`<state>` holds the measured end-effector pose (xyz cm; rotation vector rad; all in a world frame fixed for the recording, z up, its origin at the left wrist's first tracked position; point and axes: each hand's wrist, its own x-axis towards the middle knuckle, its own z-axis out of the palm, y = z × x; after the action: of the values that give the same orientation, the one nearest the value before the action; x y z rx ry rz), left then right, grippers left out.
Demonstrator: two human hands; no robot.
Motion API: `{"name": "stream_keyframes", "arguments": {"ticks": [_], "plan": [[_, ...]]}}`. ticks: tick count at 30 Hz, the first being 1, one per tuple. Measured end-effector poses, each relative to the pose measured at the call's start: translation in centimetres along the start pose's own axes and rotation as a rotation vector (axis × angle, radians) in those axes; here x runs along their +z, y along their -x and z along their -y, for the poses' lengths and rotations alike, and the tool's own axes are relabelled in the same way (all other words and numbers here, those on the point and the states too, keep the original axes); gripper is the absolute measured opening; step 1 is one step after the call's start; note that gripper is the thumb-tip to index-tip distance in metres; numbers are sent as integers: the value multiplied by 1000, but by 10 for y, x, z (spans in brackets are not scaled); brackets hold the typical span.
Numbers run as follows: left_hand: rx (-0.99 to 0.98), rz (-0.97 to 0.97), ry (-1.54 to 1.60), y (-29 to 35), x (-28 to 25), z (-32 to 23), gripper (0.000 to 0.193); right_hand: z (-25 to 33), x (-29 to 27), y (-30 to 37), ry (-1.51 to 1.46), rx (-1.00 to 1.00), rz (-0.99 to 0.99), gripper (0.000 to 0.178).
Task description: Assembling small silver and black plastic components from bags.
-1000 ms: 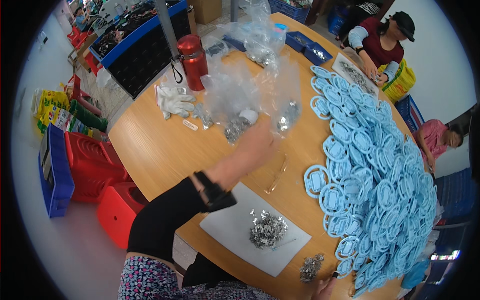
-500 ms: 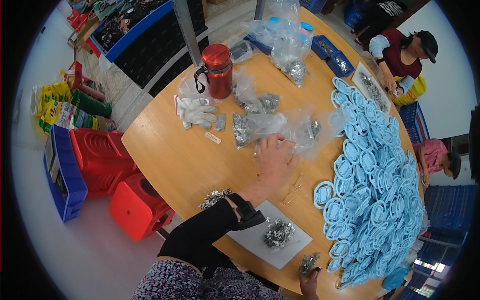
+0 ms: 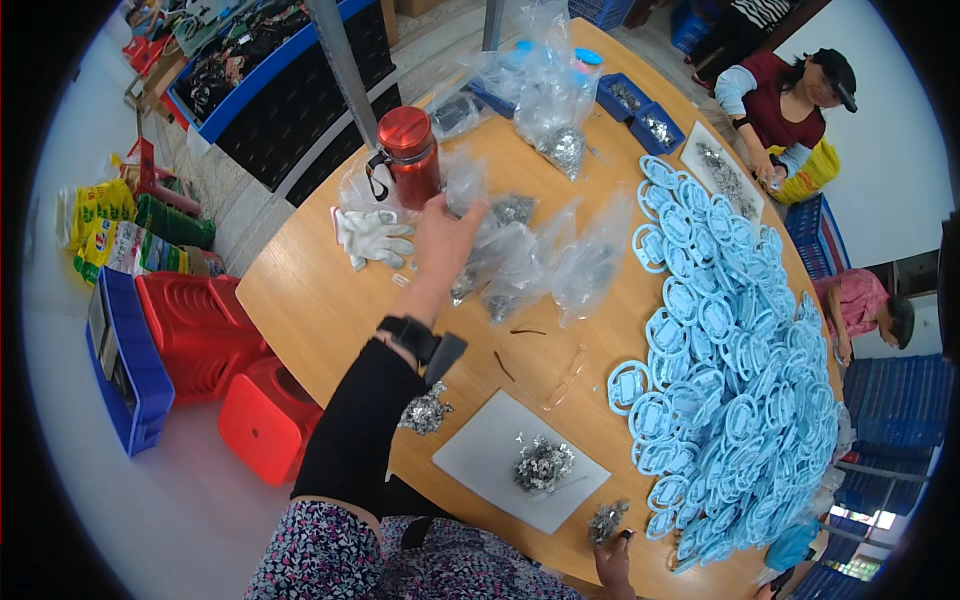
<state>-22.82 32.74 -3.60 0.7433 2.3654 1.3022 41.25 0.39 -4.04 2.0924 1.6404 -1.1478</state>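
My left hand [image 3: 445,238], in a black sleeve with a dark wrist device, reaches across the table beside a red flask [image 3: 408,158]. Its fingers are closed at the loose top of a clear plastic bag [image 3: 466,182]; their tips are partly hidden. More clear bags [image 3: 590,262] with small silvery metal pieces lie to its right. At the near edge, my right hand [image 3: 613,565] is closed on a clump of small metal pieces [image 3: 606,520]. Left of it, a pile of metal pieces [image 3: 543,464] sits on a white board [image 3: 480,455].
A big heap of light-blue oval plastic parts [image 3: 740,390] covers the right side. White gloves [image 3: 372,238] lie left of the flask. Eyeglasses [image 3: 566,380] rest mid-table. Another metal pile [image 3: 427,410] lies beside my forearm. Red stools [image 3: 262,420] stand left; two people sit across at right.
My left hand has moved left and farther away, from the middle bags to one beside the flask. The middle bags lie differently. My right hand stays at the metal clump. The view has shifted slightly.
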Motion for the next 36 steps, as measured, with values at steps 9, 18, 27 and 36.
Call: {"name": "stream_keyframes", "arguments": {"ticks": [9,18,27,36], "plan": [[-204,432,1049,-44,-12,-76,32,-8,-2,-1,6,-29,-10,97],[-334,564,1176,-54,-18,-101,23,-29,6,0,23,-53,-29,97],[-329,431,702,-77,22,-3,24,-33,12,-6,9,-73,-56,95],[-100,544,469,-21,-50,-175,46,-28,9,1,-17,-88,-95,97]]}}
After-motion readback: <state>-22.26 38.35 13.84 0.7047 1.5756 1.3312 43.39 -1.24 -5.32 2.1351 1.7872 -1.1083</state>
